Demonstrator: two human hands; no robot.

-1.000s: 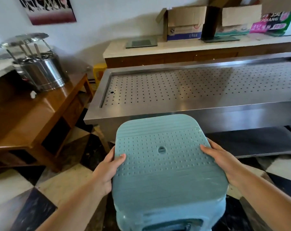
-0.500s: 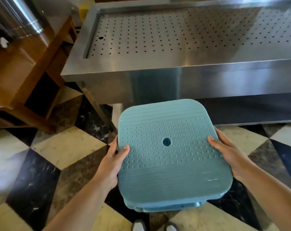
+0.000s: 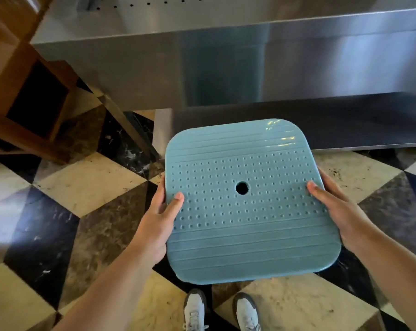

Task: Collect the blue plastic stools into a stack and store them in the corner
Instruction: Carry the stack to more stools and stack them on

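A blue plastic stool (image 3: 245, 211) fills the middle of the view, seen straight from above: a square seat with rounded corners, dimples, ridges and a round centre hole. Its legs and anything stacked under it are hidden by the seat. My left hand (image 3: 161, 218) grips the seat's left edge with the thumb on top. My right hand (image 3: 333, 206) grips the right edge the same way. The stool sits low, just in front of my white shoes (image 3: 221, 311).
A stainless steel counter (image 3: 226, 68) with a lower shelf (image 3: 297, 125) stands directly ahead, its leg (image 3: 121, 120) slanting down to the floor. A wooden cabinet (image 3: 35, 96) is at the left. The floor (image 3: 82, 187) is checkered marble tile.
The view has tilted down and the stool has gone lower, toward the floor in front of my feet. Both hands keep the same grip on its sides.
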